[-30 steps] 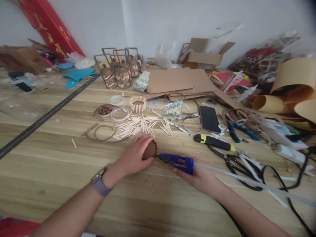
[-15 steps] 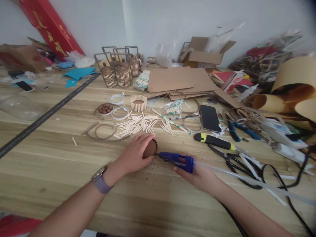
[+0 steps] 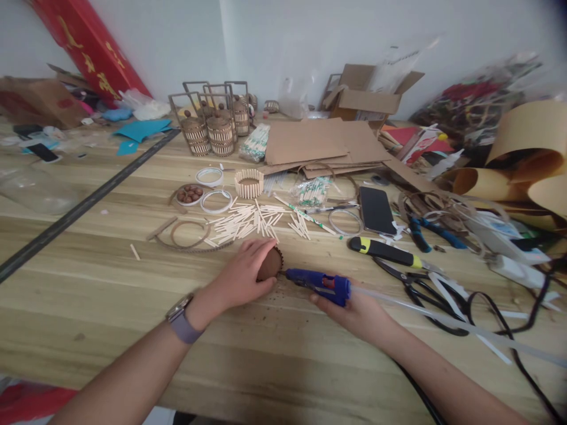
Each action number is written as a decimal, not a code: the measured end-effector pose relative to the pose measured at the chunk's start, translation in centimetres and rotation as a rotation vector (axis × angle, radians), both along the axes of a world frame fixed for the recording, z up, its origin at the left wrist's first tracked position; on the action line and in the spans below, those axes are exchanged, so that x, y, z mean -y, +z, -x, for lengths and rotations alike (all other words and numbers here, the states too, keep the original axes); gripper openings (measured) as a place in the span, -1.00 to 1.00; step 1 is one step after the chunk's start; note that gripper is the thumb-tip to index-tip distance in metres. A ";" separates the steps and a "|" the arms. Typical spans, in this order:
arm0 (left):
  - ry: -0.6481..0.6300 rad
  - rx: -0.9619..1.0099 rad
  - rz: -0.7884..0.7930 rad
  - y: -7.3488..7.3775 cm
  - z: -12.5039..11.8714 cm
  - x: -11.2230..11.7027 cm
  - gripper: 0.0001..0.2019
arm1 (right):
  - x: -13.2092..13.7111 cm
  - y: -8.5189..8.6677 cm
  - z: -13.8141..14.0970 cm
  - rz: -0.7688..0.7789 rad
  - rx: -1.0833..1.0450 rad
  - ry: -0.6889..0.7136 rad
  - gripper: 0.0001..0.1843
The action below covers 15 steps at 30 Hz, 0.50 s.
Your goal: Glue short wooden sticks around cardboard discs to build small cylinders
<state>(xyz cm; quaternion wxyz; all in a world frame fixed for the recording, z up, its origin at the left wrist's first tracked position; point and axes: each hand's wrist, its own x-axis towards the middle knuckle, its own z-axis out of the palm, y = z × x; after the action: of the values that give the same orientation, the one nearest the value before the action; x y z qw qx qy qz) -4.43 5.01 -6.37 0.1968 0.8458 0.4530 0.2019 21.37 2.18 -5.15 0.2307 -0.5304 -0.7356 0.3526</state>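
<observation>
My left hand (image 3: 243,273) lies over a round brown disc with a toothed rim (image 3: 271,264) and holds it down on the wooden table (image 3: 110,277). My right hand (image 3: 354,309) grips a blue glue gun (image 3: 319,282) from below. The gun's nozzle points left and touches the disc's right edge. A clear glue stick (image 3: 443,320) trails out of the back of the gun to the right. A watch with a grey strap sits on my left wrist.
Just behind the disc lie several loose wooden sticks (image 3: 248,220), cardboard rings (image 3: 188,234) and a small stick basket (image 3: 248,183). To the right are a yellow-black knife (image 3: 384,250), scissors (image 3: 425,295), a phone (image 3: 375,210), blue pliers (image 3: 432,231) and black cables. Cardboard sheets (image 3: 319,144) lie at the back.
Both hands have stayed on the disc and the glue gun. The view has shifted only slightly.
</observation>
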 end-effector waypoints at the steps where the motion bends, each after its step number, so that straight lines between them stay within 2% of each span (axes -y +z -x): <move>1: -0.003 0.008 0.008 0.0 0.0 0.0 -0.31 | -0.1 0.2 0.0 0.028 -0.034 -0.007 -0.60; 4: -0.005 0.030 0.023 -0.2 -0.1 0.1 -0.28 | -0.5 0.7 -0.2 0.191 -0.183 -0.077 -0.57; 7: -0.004 0.035 0.010 -0.3 -0.1 0.1 -0.28 | -1.2 1.3 -0.9 0.463 -0.433 -0.199 -0.53; 10: -0.009 0.030 -0.009 -0.5 0.0 0.0 -0.28 | -1.9 2.0 -1.9 0.669 -0.608 -0.246 -0.52; 13: -0.011 0.033 -0.003 -0.6 0.1 0.0 -0.26 | -2.4 2.5 -3.3 0.707 -0.574 -0.266 -0.53; 15: -0.015 0.039 0.015 -0.6 0.1 0.1 -0.23 | -2.6 2.8 -4.4 0.613 -0.404 -0.216 -0.54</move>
<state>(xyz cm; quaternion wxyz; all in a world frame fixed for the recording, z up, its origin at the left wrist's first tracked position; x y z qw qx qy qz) -4.52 4.93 -6.98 0.2135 0.8435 0.4443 0.2133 25.74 4.83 -2.39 0.2375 -0.5689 -0.4755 0.6276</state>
